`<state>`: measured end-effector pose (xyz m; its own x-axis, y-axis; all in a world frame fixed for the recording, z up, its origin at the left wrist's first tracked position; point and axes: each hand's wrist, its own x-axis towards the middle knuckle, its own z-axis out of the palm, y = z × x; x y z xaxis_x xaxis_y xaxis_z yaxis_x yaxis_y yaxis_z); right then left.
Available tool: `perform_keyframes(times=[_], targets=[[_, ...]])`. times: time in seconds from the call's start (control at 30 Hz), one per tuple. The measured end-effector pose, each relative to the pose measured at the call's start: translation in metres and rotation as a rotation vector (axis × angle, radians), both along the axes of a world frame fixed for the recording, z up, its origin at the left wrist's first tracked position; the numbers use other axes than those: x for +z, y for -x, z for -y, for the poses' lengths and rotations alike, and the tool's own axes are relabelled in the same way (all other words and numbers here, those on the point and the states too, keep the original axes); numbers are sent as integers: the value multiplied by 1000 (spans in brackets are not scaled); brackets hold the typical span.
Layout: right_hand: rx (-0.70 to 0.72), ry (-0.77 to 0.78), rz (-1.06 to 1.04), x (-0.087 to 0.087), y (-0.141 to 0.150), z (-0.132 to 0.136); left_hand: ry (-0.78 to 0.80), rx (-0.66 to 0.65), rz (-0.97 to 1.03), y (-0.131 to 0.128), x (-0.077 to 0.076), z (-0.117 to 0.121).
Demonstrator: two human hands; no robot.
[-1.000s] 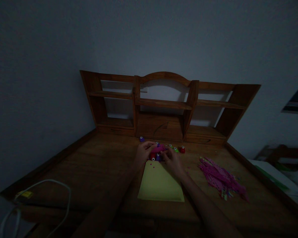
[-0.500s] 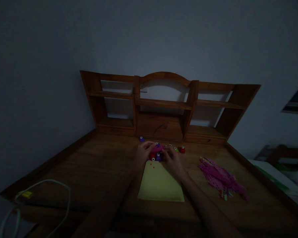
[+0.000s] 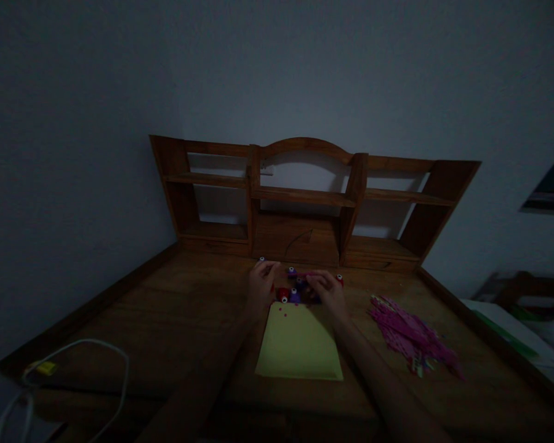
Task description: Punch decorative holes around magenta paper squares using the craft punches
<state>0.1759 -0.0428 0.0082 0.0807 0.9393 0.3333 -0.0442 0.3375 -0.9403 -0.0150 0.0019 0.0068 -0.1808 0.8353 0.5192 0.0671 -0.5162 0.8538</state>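
Observation:
My right hand (image 3: 329, 294) pinches a thin pink strip (image 3: 305, 274) that points left over the small figures. My left hand (image 3: 260, 288) is held apart on the other side, fingers and thumb separated, with nothing clearly visible between them. Between the hands stand small eyed figures, among them a red one (image 3: 283, 295) and a purple one (image 3: 294, 295). Just in front of them lies a yellow sheet (image 3: 301, 344) with a few tiny pink dots near its far edge. Dim light hides the finer detail at the fingertips.
On the right of the wooden desk (image 3: 166, 307) lies a heap of pink strips (image 3: 406, 332). A wooden shelf unit (image 3: 300, 197) stands along the back. A white cable (image 3: 127, 369) loops at the front left, near a yellow object (image 3: 46, 368).
My left hand has come off the pink piece and moved slightly left, away from my right hand. The right hand keeps the pink piece, which now looks thinner.

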Motion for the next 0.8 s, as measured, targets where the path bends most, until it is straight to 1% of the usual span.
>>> perform_keyframes(times=[0.07, 0.13, 0.27, 0.33, 0.4, 0.5, 0.57, 0.7, 0.8], targets=[[5, 12, -22, 0, -3, -1, 10, 63, 24, 3, -4, -4], [-2, 26, -44, -1, -5, -3, 62, 59, 60, 6, -8, -8], [-54, 29, -59, -2, -7, -4, 268, -109, 218, 6, -10, -10], [-75, 10, -24, -1, -6, -3, 364, -192, 269, 4, -7, -7], [-74, -31, 15, 0, -5, -2, 420, -277, 269, 2, -2, -2], [-40, -72, 38, 1, -4, -2, 414, -414, 235, -2, 3, 5], [-18, -68, 52, 1, -4, -1, 390, -465, 228, -5, 1, 7], [-32, -95, 100, 2, -3, -1, 354, -489, 246, -8, -8, 5], [-39, -129, 59, 2, -1, -1, 348, -494, 252, -7, -11, 3]])
